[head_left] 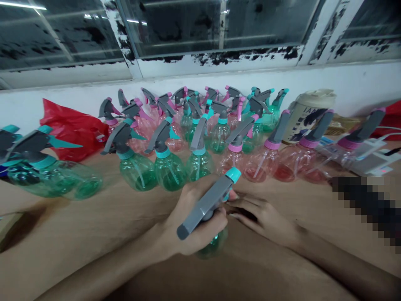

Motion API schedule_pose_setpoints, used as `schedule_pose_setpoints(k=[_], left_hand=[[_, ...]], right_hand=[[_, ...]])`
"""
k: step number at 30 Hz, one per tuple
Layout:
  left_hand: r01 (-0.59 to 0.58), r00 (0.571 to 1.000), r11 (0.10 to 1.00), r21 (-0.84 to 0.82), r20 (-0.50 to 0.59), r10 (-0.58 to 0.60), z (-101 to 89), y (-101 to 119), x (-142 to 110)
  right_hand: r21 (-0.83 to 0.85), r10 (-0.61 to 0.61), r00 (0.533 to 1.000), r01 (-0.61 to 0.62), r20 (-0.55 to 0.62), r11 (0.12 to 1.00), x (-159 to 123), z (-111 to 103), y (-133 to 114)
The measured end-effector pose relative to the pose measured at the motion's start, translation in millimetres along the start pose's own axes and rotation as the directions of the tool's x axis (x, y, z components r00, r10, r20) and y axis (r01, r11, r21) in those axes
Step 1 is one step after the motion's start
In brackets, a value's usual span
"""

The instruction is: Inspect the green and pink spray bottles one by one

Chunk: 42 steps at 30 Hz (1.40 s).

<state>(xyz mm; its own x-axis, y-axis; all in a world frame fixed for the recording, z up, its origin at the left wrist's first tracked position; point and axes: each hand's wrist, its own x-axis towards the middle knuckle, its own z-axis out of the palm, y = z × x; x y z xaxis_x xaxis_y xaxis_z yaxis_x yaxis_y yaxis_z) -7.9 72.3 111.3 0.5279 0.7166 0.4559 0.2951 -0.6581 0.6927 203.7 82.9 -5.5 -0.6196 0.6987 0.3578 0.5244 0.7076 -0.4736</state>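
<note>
My left hand (184, 209) is closed around the neck of a green spray bottle (206, 205). Its grey trigger head slants up to the right and ends in a turquoise nozzle. Most of the bottle's body is hidden by the hand; a bit of green shows below the fingers. Just right of the nozzle and trigger is my right hand (267, 217), fingers stretched toward the bottle and slightly apart. Whether its fingertips touch the trigger I cannot tell. Beyond the hands stands a row of green spray bottles (171, 171) and pink spray bottles (260, 165).
More spray bottles (221, 133) crowd the table (125, 217) toward the wall. A red plastic bag (69, 129) lies at left, a large cream cup (310, 113) stands at back right. A white device (369, 154) with cables is at right. A window runs along the back.
</note>
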Motion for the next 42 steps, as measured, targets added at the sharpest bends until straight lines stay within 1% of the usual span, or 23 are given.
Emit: schedule_pose_setpoints(k=[2,7,11,13,17,19,24,31,37,42], left_hand=[[0.016,1.0,1.0,-0.001,-0.003,-0.016,1.7,0.0,0.3],[0.064,0.998,0.995,0.077,-0.032,-0.062,6.8,-1.6,-4.5],[0.046,0.998,0.996,0.073,-0.052,-0.042,7.7,-2.2,-6.3],[0.031,0.999,0.999,0.036,-0.036,-0.03,7.5,-2.9,-5.4],[0.018,0.999,0.998,-0.052,0.045,-0.015,7.1,-7.1,-4.2],[0.0,0.999,0.997,-0.073,0.053,0.003,6.8,-9.4,-4.1],[-0.064,0.997,0.996,-0.06,0.036,0.066,6.0,-10.9,-3.4],[-0.017,1.0,1.0,0.002,0.02,0.017,9.6,-11.5,-2.3],[0.0,0.999,0.996,0.09,-0.038,0.004,10.3,-7.8,0.8],[-0.001,0.998,0.998,0.061,-0.063,0.005,9.9,-6.1,2.9]], right_hand=[[0.013,0.001,1.0,-0.001,0.001,1.0,0.5,-0.8,-0.8],[0.022,0.002,1.0,-0.002,-0.008,1.0,0.5,-1.5,-1.5],[0.018,-0.01,1.0,0.01,-0.017,1.0,-0.1,-1.5,-0.9],[0.031,-0.012,1.0,0.012,-0.008,0.999,0.2,-2.1,-1.3],[0.048,0.015,1.0,-0.016,0.022,0.999,1.0,-3.4,-2.1],[0.046,0.02,1.0,-0.021,0.016,0.999,0.9,-3.2,-1.7],[0.045,0.024,0.999,-0.026,0.033,0.999,-0.2,-1.8,0.0],[0.035,-0.005,1.0,0.004,0.02,0.999,-0.7,-1.6,1.2],[-0.001,-0.004,1.0,0.004,-0.01,1.0,-1.0,-0.6,0.4],[0.01,-0.009,1.0,0.009,-0.015,1.0,-0.6,-0.4,0.7]])
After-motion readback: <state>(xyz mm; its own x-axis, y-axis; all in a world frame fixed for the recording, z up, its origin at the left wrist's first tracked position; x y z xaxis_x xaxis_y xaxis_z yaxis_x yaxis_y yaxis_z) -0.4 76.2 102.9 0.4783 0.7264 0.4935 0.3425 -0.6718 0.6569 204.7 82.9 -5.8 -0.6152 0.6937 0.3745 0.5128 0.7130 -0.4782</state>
